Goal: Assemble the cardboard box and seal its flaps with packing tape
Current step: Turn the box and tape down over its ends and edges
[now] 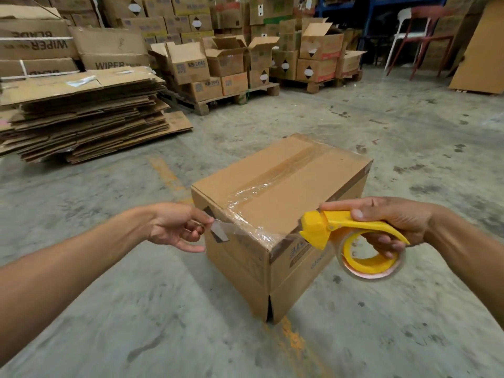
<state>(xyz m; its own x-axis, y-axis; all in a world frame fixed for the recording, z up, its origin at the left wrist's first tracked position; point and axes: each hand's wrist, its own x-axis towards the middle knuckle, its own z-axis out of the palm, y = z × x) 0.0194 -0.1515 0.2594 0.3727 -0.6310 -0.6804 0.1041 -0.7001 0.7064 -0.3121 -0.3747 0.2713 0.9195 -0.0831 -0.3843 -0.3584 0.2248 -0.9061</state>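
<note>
A closed brown cardboard box [286,186] stands on the concrete floor, clear tape running along its top seam. A wrinkled strip of clear tape [245,227] stretches across the near top edge of the box. My left hand [177,225] pinches the loose end of this strip at the box's left side. My right hand [390,216] grips a yellow tape dispenser [351,241] with its roll, held at the box's near right corner, its cutter end against the tape.
A tall stack of flattened cartons [81,115] lies at the left. Pallets loaded with boxes [223,66] fill the back. A red and a white chair [420,36] stand at the back right beside a leaning cardboard sheet [482,50]. Concrete floor surrounds the box.
</note>
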